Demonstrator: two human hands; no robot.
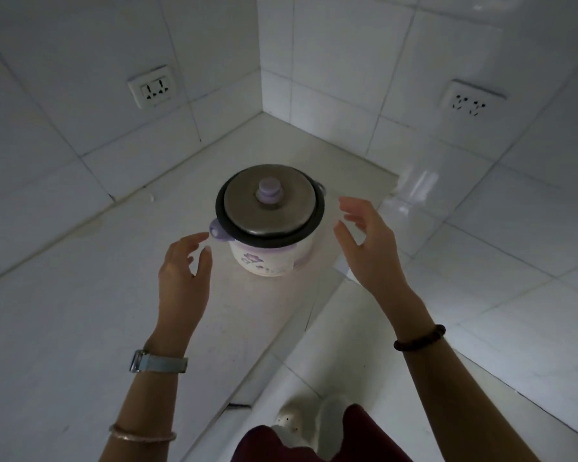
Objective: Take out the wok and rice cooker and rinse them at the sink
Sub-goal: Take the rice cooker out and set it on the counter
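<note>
Rice cooker [270, 221], lid on, stands on the tiled counter [80, 311] near the corner; left hand [184, 271] and right hand [367, 241] flank it, fingers spread, not touching; next, judged: grasp both side handles and lift.

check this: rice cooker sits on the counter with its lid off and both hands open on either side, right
Not quite. The head view shows the lid on the rice cooker, not off. The rest holds: it sits on the counter, left hand and right hand open beside it.

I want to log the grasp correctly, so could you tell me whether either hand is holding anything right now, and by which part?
Nothing is held. The left hand and right hand are open on either side of the white, purple-flowered rice cooker, not touching it.
</note>
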